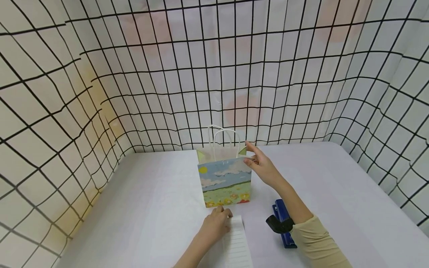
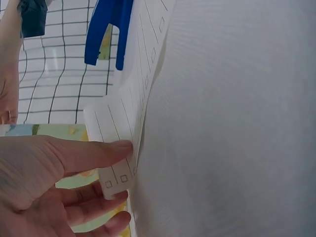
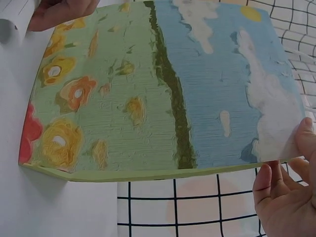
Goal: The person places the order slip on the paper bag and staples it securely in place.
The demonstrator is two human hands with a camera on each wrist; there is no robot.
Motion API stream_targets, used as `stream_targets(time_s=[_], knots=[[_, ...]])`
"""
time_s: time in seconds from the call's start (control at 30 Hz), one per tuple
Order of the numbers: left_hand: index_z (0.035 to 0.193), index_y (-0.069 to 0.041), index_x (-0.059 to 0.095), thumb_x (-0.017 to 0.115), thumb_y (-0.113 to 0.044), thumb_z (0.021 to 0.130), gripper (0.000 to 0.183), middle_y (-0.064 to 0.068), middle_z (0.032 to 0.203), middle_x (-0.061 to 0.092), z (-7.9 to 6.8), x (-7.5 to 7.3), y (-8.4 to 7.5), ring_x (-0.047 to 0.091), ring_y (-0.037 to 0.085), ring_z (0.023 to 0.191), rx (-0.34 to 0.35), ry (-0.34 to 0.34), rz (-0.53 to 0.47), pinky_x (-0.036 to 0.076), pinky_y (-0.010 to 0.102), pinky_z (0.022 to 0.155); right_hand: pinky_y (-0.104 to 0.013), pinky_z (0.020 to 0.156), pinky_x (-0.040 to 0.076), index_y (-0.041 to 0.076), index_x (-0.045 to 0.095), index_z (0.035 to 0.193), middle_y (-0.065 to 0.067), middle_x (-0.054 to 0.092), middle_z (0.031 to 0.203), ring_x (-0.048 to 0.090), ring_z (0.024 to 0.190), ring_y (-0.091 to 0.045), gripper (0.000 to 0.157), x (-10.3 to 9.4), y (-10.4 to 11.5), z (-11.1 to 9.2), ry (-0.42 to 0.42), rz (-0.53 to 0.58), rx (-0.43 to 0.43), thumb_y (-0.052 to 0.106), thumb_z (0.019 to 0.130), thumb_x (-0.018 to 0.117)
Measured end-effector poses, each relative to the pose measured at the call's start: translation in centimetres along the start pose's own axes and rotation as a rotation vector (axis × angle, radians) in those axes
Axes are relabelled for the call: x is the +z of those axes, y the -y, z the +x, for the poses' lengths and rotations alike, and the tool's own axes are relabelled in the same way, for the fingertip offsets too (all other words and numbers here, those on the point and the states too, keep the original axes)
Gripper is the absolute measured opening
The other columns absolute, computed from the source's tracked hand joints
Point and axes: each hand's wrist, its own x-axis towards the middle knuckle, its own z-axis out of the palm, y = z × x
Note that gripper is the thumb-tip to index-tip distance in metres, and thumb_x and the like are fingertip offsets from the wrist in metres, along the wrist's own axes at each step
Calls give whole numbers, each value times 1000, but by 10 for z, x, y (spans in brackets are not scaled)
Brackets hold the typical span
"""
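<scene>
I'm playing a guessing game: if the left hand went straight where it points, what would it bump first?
Probably the paper bag, low on its flowery front: the left hand, pinching the lined paper, points toward it, though the gap is hard to judge.

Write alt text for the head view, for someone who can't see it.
A person's right hand grips the top right edge of an upright paper bag printed with sky and flowers. The left hand pinches the far end of a lined paper in front of it; a blue stapler-like tool lies to the right on the white table.
</scene>
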Motion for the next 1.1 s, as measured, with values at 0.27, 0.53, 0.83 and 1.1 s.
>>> stream_targets(time_s=[0.27,0.53,0.83,1.1], knots=[[95,-17,62,66,4,72,31,-2,84,57,1,0,2,58,16,78,17,-13,-67,39,25,50,-34,75,46,20,31,142,-14,36,136,53,103,-33,55,1,3,-1,-8,-68,-12,29,91,52],[99,-12,60,55,13,69,40,5,103,65,4,2,7,59,14,81,37,-26,-158,40,22,60,-31,73,46,18,35,140,-13,39,132,54,99,-32,55,0,5,-1,-16,-90,-7,29,90,54],[94,-10,60,58,-4,80,15,1,78,63,6,-4,9,46,6,59,-25,-32,-280,37,21,53,-37,81,47,10,47,131,-14,46,123,52,99,-26,43,2,4,1,-41,-109,-39,25,91,53],[92,-9,61,55,-5,78,16,1,76,62,6,-11,9,44,6,56,-51,-95,-297,37,21,52,-29,73,43,11,56,120,-10,51,112,50,90,-19,34,4,5,1,-63,-133,-32,26,90,54]])
